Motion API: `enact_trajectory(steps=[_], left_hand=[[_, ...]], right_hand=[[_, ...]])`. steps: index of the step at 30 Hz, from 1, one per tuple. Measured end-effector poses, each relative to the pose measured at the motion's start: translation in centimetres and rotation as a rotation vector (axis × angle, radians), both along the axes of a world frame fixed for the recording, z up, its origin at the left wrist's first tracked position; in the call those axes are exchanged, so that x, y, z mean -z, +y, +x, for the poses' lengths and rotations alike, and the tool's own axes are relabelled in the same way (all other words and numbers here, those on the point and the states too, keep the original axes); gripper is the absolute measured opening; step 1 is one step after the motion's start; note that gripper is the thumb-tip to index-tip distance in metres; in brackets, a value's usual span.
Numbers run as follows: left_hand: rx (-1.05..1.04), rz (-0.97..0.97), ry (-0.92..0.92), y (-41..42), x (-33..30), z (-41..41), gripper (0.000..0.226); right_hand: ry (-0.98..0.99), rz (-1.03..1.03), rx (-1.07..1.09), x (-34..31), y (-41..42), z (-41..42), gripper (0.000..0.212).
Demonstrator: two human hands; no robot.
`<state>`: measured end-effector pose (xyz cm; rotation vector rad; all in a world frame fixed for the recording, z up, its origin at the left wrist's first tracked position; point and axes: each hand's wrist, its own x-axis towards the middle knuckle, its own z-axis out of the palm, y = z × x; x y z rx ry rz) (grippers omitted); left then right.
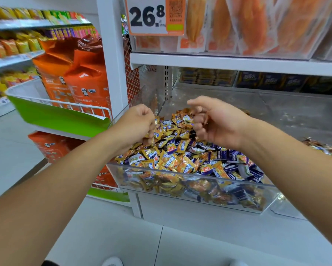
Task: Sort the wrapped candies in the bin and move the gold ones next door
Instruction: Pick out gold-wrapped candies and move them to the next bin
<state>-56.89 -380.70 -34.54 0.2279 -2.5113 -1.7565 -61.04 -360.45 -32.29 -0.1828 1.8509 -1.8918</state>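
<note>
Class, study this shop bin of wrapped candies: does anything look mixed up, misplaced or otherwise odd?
Yes. In the clear bin gold candies and dark blue candies lie jumbled in one heap, not sorted by colour. The left hand grips gold ones; the right hand hovers, fingers curled. Nothing looks spilled or broken.

Glossy foil candies [182, 160], clear plastic bin [195, 191]

The left hand [137, 123] hides what its curled fingers grip.
</note>
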Motion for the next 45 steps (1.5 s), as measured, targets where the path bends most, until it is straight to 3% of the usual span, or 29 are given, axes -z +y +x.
enact_trajectory(steps=[2, 4, 7, 10, 12, 15, 17, 20, 22, 24, 26, 28, 30, 33, 35, 37, 40, 42, 43, 45], left_hand=[[0.018, -0.359, 0.06, -0.3, 0.6, -0.3, 0.009], [0.087, -0.575, 0.138, -0.4, 0.8, -0.4, 0.005], [0.17, -0.71, 0.168, -0.4, 0.8, -0.2, 0.019], [0.203, -0.675, 0.185, 0.0, 0.7, -0.2, 0.011], [0.222, -0.647, 0.17, 0.7, 1.0, -0.2, 0.028], [0.239, -0.745, 0.108, 2.3, 1.4, -0.4, 0.042], [0.226, -0.85, 0.095, 3.3, 1.5, -0.8, 0.041], [0.241, -0.879, 0.093, 4.1, 1.6, -1.5, 0.033], [0.19, -0.704, 0.062, 3.9, 1.0, -1.5, 0.039], [0.07, -0.372, 0.016, 3.2, -0.1, -1.3, 0.035], [-0.084, -0.022, -0.055, 2.0, -1.1, -1.3, 0.028], [-0.173, 0.145, -0.065, 0.8, -1.2, -1.3, 0.02], [-0.187, 0.076, -0.05, 0.1, -0.6, -1.4, 0.02], [-0.146, -0.158, -0.005, 0.1, 0.5, -1.6, 0.015], [-0.119, -0.268, 0.043, 0.0, 0.9, -1.8, 0.027], [-0.073, -0.354, 0.064, -0.1, 1.0, -1.8, 0.04], [-0.026, -0.496, 0.065, 0.0, 1.1, -1.8, 0.028], [0.008, -0.611, 0.065, 0.1, 1.7, -2.2, 0.014], [0.033, -0.69, 0.053, 0.2, 1.9, -2.3, 0.019], [0.088, -0.832, 0.028, 0.2, 2.6, -2.8, 0.04]], right_hand=[[0.495, 0.501, -0.036, 0.7, -0.3, 0.1, 0.019], [0.926, 0.91, -0.17, 2.0, -0.5, -0.5, 0.024], [1.071, 1.17, -0.311, 3.2, -0.7, -1.1, 0.031], [1.103, 1.27, -0.279, 3.5, -0.7, -1.6, 0.017], [1.12, 1.277, -0.247, 3.3, -0.7, -1.7, 0.014], [1.022, 1.051, -0.064, 2.1, -0.3, -1.7, 0.031], [0.76, 0.756, 0.1, 0.9, 0.0, -1.6, 0.035], [0.139, 0.167, 0.256, 0.0, 0.4, -1.4, 0.028], [-0.123, -0.048, 0.215, 0.0, 0.8, -1.3, 0.029], [-0.226, -0.118, 0.144, -0.1, 1.1, -1.2, 0.031], [-0.211, -0.078, 0.131, -0.1, 1.0, -1.3, 0.021], [-0.127, 0.026, 0.16, 0.3, 0.6, -1.6, 0.012], [0.121, 0.279, 0.172, 0.9, 0.2, -1.9, 0.012], [0.76, 0.936, 0.086, 2.0, -0.6, -2.4, 0.017], [0.912, 1.218, 0.024, 2.6, -1.4, -2.6, 0.021], [0.93, 1.361, 0.014, 2.9, -2.2, -3.0, 0.023], [0.964, 1.414, 0.032, 3.0, -2.8, -3.3, 0.019], [0.956, 1.329, 0.062, 2.9, -2.5, -3.6, 0.02], [0.895, 1.21, 0.085, 2.6, -2.2, -3.7, 0.026], [0.612, 0.776, 0.144, 1.4, -1.6, -3.5, 0.032]])
